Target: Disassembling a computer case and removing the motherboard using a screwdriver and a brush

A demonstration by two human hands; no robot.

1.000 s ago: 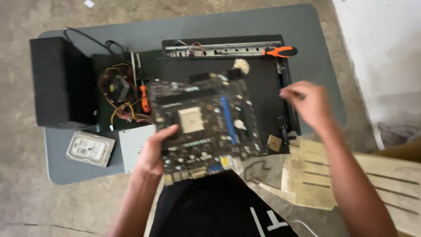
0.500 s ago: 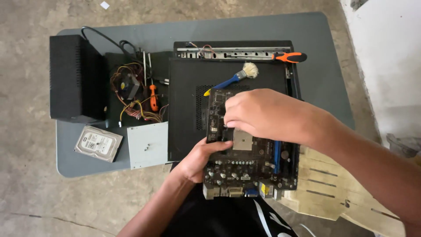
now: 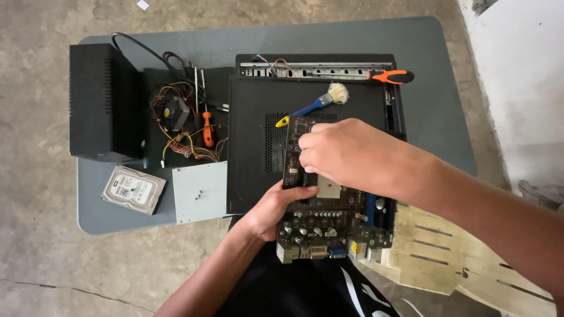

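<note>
The motherboard [image 3: 329, 214] is held over the near edge of the grey desk [image 3: 423, 117], its long axis running away from the person, port block nearest the body. The left hand [image 3: 273, 208] clamps its left edge; the right hand [image 3: 343, 155] rests on its upper half, fingers closed on it. Just beyond lie the black computer case [image 3: 258, 117], a brush [image 3: 320, 104] and an orange-handled screwdriver [image 3: 376, 76]. A hard drive [image 3: 133, 189] lies well left.
</note>
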